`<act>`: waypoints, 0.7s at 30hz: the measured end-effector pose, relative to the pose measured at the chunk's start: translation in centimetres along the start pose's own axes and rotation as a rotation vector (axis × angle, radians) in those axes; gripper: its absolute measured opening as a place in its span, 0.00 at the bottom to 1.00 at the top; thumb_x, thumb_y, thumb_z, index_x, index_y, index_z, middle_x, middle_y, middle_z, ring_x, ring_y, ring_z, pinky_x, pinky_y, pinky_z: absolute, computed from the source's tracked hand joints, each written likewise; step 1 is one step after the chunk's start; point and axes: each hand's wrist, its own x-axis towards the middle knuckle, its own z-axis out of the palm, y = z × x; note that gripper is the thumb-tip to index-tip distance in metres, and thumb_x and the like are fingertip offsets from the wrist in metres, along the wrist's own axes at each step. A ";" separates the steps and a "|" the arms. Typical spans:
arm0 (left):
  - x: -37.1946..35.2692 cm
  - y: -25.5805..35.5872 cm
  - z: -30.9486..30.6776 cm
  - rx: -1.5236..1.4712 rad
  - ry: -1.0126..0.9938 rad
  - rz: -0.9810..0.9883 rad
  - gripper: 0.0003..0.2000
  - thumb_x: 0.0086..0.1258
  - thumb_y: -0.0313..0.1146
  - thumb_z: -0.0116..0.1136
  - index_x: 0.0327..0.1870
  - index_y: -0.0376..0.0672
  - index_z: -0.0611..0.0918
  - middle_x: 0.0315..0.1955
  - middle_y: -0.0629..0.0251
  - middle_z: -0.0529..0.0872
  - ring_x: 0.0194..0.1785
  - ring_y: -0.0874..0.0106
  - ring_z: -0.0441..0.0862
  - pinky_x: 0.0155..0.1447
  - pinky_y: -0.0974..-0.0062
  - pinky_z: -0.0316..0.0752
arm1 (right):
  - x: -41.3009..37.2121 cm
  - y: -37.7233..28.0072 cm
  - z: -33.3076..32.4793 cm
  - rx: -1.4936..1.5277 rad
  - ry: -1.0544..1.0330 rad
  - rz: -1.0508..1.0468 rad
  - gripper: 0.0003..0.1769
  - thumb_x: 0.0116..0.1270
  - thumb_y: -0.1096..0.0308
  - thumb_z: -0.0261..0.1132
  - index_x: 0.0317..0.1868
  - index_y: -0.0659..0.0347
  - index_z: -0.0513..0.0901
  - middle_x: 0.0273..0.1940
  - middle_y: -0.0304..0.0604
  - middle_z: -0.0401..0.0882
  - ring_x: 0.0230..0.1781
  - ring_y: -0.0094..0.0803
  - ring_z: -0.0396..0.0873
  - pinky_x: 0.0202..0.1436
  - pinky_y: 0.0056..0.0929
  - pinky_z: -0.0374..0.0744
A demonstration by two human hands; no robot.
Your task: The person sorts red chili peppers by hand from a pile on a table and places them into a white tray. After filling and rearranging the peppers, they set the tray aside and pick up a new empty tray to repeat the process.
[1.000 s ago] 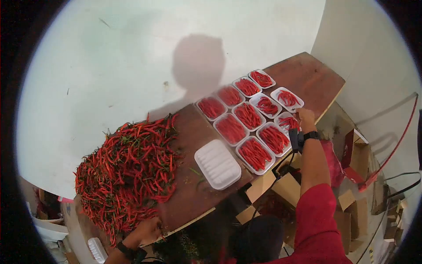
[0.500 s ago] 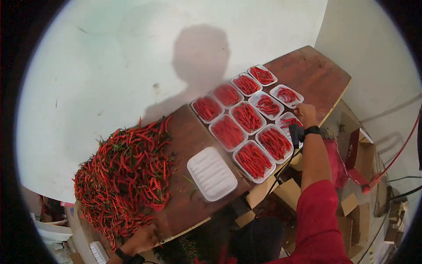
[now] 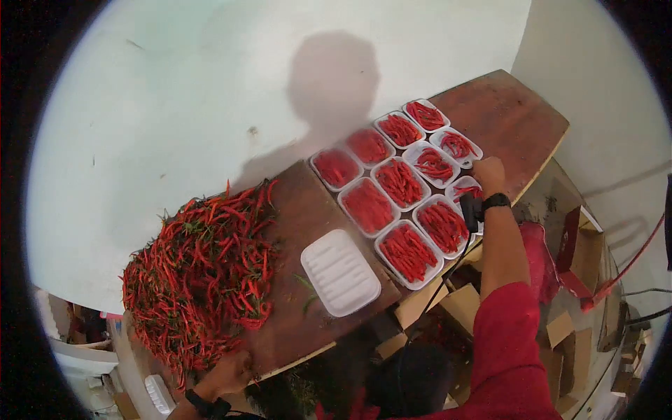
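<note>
My right hand [image 3: 488, 173] has its fingers curled at the near corner of a white foam tray of red chilies [image 3: 456, 145] in the far right of the group. Below its wrist, another partly filled tray [image 3: 462, 189] is half hidden by the black device strapped there. My left hand [image 3: 229, 372] rests by the table's front edge, beside a big heap of red chilies with green stems [image 3: 203, 280]. Its fingers are curled inward, and I cannot tell what is in them. An upside-down white foam tray [image 3: 341, 273] lies between the heap and the filled trays.
Several filled trays [image 3: 399, 183] stand in close rows on the brown wooden table [image 3: 504, 105]. A white wall [image 3: 210, 84] runs behind it. Open cardboard boxes [image 3: 581, 252] sit on the floor to the right, and a cable hangs from my right wrist.
The far-right tray has slid slightly left toward its neighbours, with my right hand at its corner. My left hand stays near the heap. The whole view has shifted a little.
</note>
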 end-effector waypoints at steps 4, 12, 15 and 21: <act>0.5 -1.1 0.5 0.025 0.010 0.054 0.10 0.54 0.32 0.56 0.35 0.38 0.75 0.27 0.49 0.78 0.35 0.48 0.78 0.36 0.59 0.72 | -3.2 -2.7 -4.4 -0.038 0.079 -0.091 0.18 0.51 0.61 0.58 0.30 0.70 0.83 0.31 0.62 0.81 0.39 0.53 0.81 0.43 0.44 0.76; 1.0 -2.5 1.9 -0.092 0.048 0.040 0.11 0.55 0.33 0.56 0.37 0.38 0.75 0.29 0.48 0.80 0.37 0.49 0.79 0.39 0.58 0.72 | -8.5 -9.9 -9.2 0.412 -0.194 -0.309 0.18 0.52 0.56 0.62 0.28 0.66 0.84 0.28 0.56 0.81 0.32 0.49 0.81 0.37 0.41 0.76; 0.9 -2.6 2.3 -0.024 0.100 0.052 0.14 0.55 0.33 0.56 0.40 0.37 0.74 0.32 0.49 0.80 0.38 0.51 0.80 0.40 0.59 0.73 | -13.1 -13.1 -7.9 0.346 -0.318 -0.501 0.18 0.52 0.56 0.62 0.28 0.65 0.84 0.27 0.55 0.81 0.31 0.48 0.81 0.37 0.42 0.77; -0.1 -0.3 2.5 -0.035 0.270 0.038 0.12 0.54 0.31 0.54 0.38 0.35 0.75 0.32 0.47 0.80 0.39 0.49 0.78 0.42 0.58 0.72 | -26.3 -18.9 -8.4 -0.033 -0.513 -0.793 0.22 0.50 0.51 0.65 0.32 0.64 0.83 0.30 0.54 0.81 0.35 0.49 0.81 0.40 0.43 0.78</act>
